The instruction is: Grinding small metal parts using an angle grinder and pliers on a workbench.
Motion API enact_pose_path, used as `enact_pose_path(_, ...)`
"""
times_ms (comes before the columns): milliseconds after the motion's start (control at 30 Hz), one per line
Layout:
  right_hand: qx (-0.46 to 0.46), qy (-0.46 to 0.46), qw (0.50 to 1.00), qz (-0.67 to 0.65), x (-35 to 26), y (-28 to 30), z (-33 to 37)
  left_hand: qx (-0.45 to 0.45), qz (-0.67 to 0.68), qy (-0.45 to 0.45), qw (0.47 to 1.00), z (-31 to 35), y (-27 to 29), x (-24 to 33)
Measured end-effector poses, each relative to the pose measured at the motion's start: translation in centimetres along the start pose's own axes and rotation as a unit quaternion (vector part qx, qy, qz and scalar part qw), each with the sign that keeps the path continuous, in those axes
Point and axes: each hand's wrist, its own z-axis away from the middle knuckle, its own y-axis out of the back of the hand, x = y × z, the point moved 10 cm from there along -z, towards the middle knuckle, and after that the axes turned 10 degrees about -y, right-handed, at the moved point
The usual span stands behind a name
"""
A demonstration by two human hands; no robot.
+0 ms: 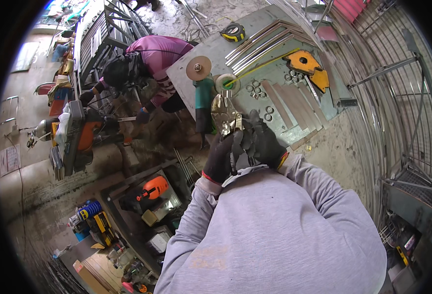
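Note:
Both my hands wear black gloves and are close together at the near edge of a grey metal worktable [181, 78]. My left hand [221, 154] is closed around the lower part of a shiny metal tool [224, 112] that looks like locking pliers. My right hand [262, 142] is beside it, fingers bent against the tool's right side; what it grips is partly hidden. Just left of the tool lies a green angle grinder [204, 95] with a brown disc [198, 67]. Beyond the tool is a pale round disc [227, 83] with a green centre.
On the table are several metal rings [257, 90], flat bars [294, 105], bent metal strips [269, 44], orange angle magnets [304, 61] and a tape measure [233, 33]. At left a person in pink [157, 54] bends beside an orange machine [89, 134]. An orange spray bottle [154, 187] lies lower left.

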Motion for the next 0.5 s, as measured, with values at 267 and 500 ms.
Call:
enact_pose_path(267,0.074,0.212,0.937,0.267,2.1,2.0,-0.1,-0.014,0.102,0.014,0.995,-1.4,-1.9,-0.5)
enact_pose_path(500,0.111,0.215,0.920,0.307,-3.4,-0.3,2.1,-0.026,0.148,0.013,0.989,-1.2,-1.8,-0.9)
